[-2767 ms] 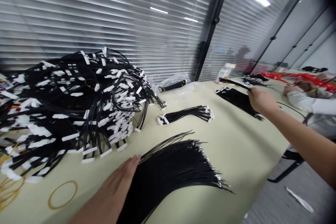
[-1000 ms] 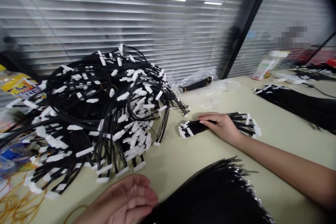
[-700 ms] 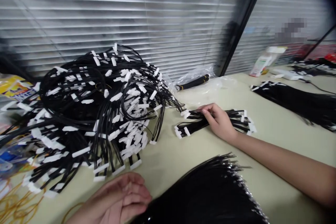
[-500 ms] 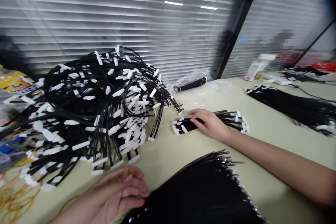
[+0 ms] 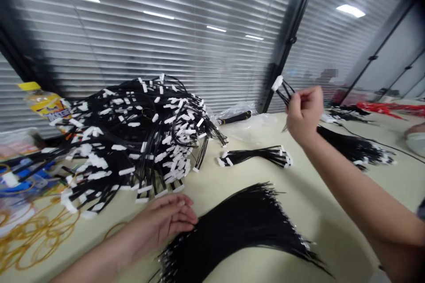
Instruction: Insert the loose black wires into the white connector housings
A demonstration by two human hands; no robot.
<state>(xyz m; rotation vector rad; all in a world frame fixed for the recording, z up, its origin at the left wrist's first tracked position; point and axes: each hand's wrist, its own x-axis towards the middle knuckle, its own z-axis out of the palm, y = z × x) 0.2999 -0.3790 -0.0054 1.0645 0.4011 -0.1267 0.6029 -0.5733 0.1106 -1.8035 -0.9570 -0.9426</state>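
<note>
My right hand (image 5: 304,112) is raised over the table, its fingers closed round a few black wires with a white connector (image 5: 277,83) on their end. My left hand (image 5: 174,216) rests low, fingers loosely bent and holding nothing, its fingertips at the edge of a thick sheaf of black wires (image 5: 232,230) with bare metal ends. Behind the sheaf lies a small bundle of black cables (image 5: 254,154), white connectors at both ends. A large heap of black cables with white connectors (image 5: 156,128) fills the left back.
Yellow rubber bands (image 5: 36,239) lie at the front left, beside blue items in clear plastic. A yellow-capped bottle (image 5: 44,101) stands behind the heap. Another black wire sheaf (image 5: 352,146) lies to the right. A clear plastic bag (image 5: 259,121) sits near the window blinds.
My right hand has lifted off the small cable bundle, moving up and right, and now holds a few connector-tipped wires. My left hand stays by the sheaf. The view has shifted.
</note>
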